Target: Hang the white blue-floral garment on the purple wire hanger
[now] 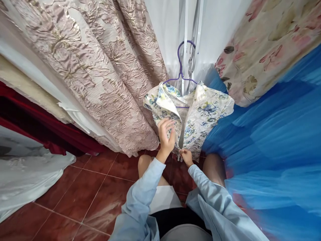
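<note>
Pale glare streaks the red floor tiles (72, 192) at lower left; the blue tulle (278, 134) at right looks smeared and stretched.

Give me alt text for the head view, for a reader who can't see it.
A person's right hand pinches a white, blue-flowered, short-sleeved fabric garment on a purple hanger, at the foot of its front opening; the left hand is half-open by the opening's left edge. Shiny pink floral cloth hangs left, gauzy blue fabric right, red floor tiles below.
</note>
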### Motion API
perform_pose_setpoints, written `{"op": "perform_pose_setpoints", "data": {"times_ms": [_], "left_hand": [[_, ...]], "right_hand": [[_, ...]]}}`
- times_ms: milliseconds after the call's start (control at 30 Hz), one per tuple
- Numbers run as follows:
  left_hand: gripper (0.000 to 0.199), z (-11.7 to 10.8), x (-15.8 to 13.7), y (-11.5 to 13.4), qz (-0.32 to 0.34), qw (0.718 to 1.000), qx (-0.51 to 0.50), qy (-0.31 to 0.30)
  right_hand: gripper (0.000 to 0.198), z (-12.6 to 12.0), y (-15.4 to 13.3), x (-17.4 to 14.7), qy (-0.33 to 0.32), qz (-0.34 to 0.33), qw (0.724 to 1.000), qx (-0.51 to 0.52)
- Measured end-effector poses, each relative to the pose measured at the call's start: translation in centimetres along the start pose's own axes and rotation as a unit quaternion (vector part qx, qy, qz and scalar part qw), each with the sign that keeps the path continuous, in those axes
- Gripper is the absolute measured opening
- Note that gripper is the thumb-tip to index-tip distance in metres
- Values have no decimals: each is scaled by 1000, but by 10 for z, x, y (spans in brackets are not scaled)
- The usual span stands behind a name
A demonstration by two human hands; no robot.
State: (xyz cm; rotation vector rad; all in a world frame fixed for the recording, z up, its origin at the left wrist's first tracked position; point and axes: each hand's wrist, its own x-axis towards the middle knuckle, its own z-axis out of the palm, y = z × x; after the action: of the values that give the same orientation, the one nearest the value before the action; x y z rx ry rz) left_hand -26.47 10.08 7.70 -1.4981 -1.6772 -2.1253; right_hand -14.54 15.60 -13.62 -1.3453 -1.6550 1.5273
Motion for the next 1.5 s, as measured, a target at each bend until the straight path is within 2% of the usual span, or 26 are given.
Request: {"op": "perform_pose_setpoints", "data": {"times_ms": [33,67,100,133,200,267,433,533,633,767,867,967,1033,1167,1367,1433,1500], "left_hand": [[28,-9,-30,-22,-48,997,27,51],[22,-18,-60,-45,-109,990,61,64],[20,-26,-90,-66,-173,979,100,31],[21,-32,-118,-84,-227,964,131,-48],[24,-38,-160,-110,-256,949,135,-126],[30,-38,-182,-123,-265,940,135,-169],[18,-31,-185,-125,-264,930,154,-204],[11,-31,-188,-122,-259,928,172,-206],[4,-27,-203,-114,-262,925,189,-201],[13,-17,-220,-102,-273,917,212,-198],[18,-12,-223,-97,-272,908,228,-221],[14,-9,-224,-93,-264,895,241,-265],[9,-6,-224,-90,-257,884,249,-299],[10,2,-224,-81,-237,865,262,-357],[10,7,-224,-64,-215,847,262,-409],[9,8,-226,-58,-214,845,258,-417],[8,6,-228,-54,-217,845,253,-418]], "right_hand": [[46,2,3,-5,-8,4,1000,17],[48,5,6,-9,-15,10,999,32],[49,8,7,-12,-22,16,999,47],[49,12,7,-15,-27,22,998,61],[49,20,4,-17,-38,36,995,88],[46,28,-2,-19,-52,49,991,110],[42,37,-16,-25,-85,82,984,136],[41,32,-19,-29,-107,98,981,128],[30,24,-20,-35,-121,121,979,107],[25,16,-27,-50,-100,141,980,103],[25,13,-46,-60,-66,119,982,127],[39,6,-82,-60,-22,65,984,167],[41,-2,-115,-55,5,19,981,195],[31,-22,-193,-41,44,-73,968,237],[25,-49,-323,-25,59,-200,941,265],[21,-54,-356,-22,60,-225,931,280],[18,-56,-375,-21,54,-221,930,289]]}}
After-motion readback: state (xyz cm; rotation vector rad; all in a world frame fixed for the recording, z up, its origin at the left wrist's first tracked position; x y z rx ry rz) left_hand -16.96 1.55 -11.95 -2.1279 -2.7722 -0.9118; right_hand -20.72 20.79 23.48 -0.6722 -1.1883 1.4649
